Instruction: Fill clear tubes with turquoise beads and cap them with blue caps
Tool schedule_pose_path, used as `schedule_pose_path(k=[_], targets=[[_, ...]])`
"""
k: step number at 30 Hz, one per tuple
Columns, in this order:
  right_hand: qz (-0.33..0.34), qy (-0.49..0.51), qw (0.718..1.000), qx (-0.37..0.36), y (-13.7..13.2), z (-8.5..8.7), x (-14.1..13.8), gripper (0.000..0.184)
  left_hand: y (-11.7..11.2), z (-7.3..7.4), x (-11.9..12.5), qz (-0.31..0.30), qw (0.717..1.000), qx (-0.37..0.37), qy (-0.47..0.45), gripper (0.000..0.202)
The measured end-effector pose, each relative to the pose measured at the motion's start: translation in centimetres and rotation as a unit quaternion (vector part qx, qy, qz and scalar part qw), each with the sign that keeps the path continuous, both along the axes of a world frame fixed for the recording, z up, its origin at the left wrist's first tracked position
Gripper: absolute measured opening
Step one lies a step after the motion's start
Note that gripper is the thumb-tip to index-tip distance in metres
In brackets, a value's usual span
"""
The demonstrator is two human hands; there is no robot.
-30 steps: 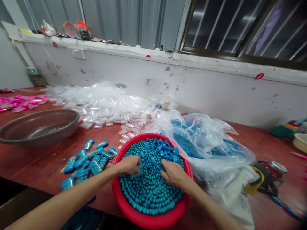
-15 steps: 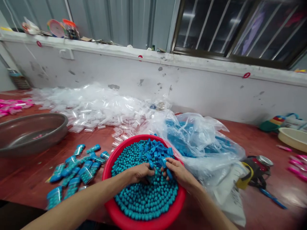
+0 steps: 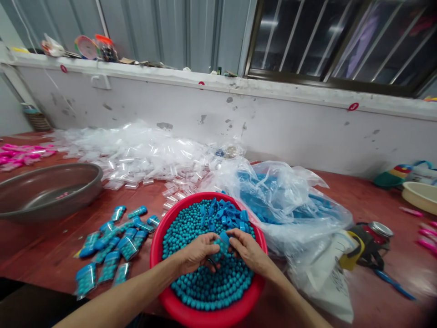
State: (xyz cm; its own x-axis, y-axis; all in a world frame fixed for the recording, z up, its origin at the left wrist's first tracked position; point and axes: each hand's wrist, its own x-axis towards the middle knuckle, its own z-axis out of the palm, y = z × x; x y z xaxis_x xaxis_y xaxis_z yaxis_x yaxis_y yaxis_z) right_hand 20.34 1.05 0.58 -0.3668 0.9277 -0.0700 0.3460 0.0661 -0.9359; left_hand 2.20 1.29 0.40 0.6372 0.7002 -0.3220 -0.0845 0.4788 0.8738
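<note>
**Head view.** Left hand [image 3: 198, 253] and right hand [image 3: 249, 249] meet over the middle of one red basin [image 3: 157, 255]. Both are closed on a single capped tube [image 3: 224, 237] — left fingers curled round its mostly hidden body, right fingertips pinched at its blue cap. The basin sits near the front edge of the table [image 3: 344, 200] and holds teal beads [image 3: 205, 287], too many to count, with a heap of loose caps [image 3: 227, 215] at the far rim. To the left, just beside the rim, lie filled tubes [image 3: 112, 241] — over a dozen, overlapping. One plastic bag [image 3: 290, 200] presses the right rim. One grey basin [image 3: 48, 191] stands well apart, with bare tabletop between.
</note>
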Motion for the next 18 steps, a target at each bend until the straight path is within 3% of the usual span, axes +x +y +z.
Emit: schedule_pose_path(k=[7,14,18], targets=[[-0.042,-0.028,0.998,0.044,-0.6,1.0,-1.2,0.028,-1.5,0.5,0.8,0.094,0.995,0.034,-0.001,0.044],[-0.059,-0.02,0.997,0.051,-0.6,0.1,-1.9,0.034,-2.2,-0.1,0.5,0.111,0.993,0.038,-0.023,0.061],[-0.042,-0.027,0.993,0.103,-1.3,0.9,-2.1,0.032,-2.7,0.1,0.5,0.141,0.989,0.039,0.004,0.068]])
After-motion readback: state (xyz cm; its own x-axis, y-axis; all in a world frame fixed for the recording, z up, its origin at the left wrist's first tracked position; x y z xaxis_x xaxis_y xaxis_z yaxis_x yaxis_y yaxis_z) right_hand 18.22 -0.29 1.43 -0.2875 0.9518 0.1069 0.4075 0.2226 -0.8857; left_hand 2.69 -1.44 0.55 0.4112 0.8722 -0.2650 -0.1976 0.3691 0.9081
